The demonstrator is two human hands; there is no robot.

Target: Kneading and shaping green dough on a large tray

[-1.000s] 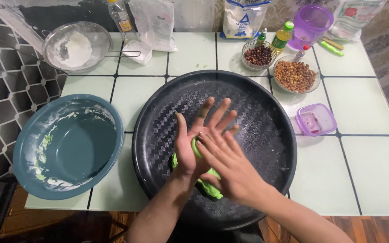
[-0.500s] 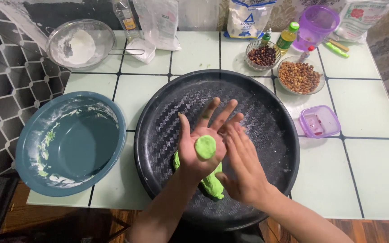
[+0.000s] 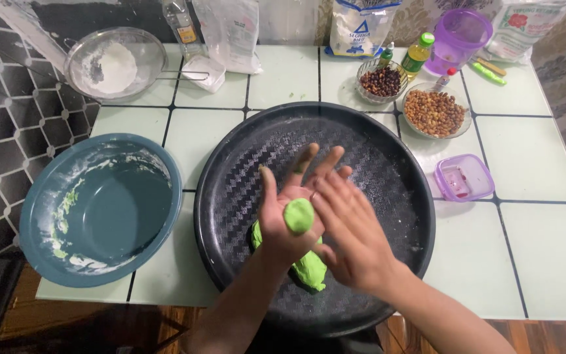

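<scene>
A small green dough ball (image 3: 299, 216) rests on the palm of my left hand (image 3: 286, 210), which is flat with fingers spread, above a large round black tray (image 3: 388, 164). My right hand (image 3: 352, 229) lies flat against the ball's right side, fingers spread, pressing it onto the left palm. Under both hands a bigger lump of green dough (image 3: 309, 269) lies on the tray.
A blue bowl (image 3: 99, 210) smeared with flour and green bits sits at the left. At the back stand a sieve of flour (image 3: 116, 62), bags, a dish of dark beans (image 3: 380, 82), a bowl of peanuts (image 3: 435, 113), a purple jug (image 3: 456, 39) and a small purple lidded box (image 3: 464, 177).
One second ago both hands were pressed together over the dough. The right hand then slid aside, uncovering the green ball on the left palm, and now it covers part of the ball again.
</scene>
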